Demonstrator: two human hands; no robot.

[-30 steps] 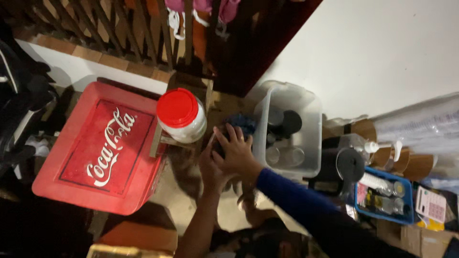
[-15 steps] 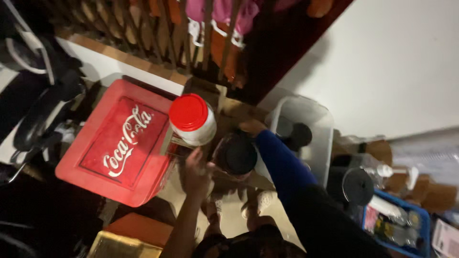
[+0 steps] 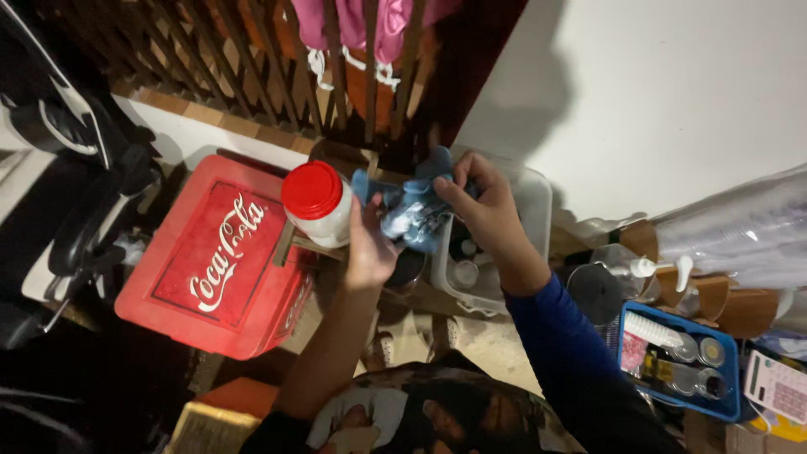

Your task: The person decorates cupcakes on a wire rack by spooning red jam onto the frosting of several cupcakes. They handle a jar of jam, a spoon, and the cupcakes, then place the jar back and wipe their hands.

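My left hand (image 3: 370,245) and my right hand (image 3: 483,206) together hold a crumpled blue cloth (image 3: 409,206) in front of me, over the gap between a red cooler and a clear bin. The left hand grips its lower edge and the right hand pinches its upper right part. A dark round container (image 3: 409,267) shows just under the cloth, partly hidden by my left hand. A white jar with a red lid (image 3: 315,204) stands right beside my left hand on a small wooden ledge.
A red cooler box (image 3: 214,256) sits at the left. A clear plastic bin (image 3: 530,202) with small jars stands under my right hand. A blue tray (image 3: 677,360) of small items, a pump bottle (image 3: 647,267) and stacked plastic cups (image 3: 740,231) are at the right. A dark wooden railing (image 3: 252,59) runs behind.
The hands have lifted from the dark round container and now hold the blue cloth higher up. The camera has shifted, showing more of the right side.
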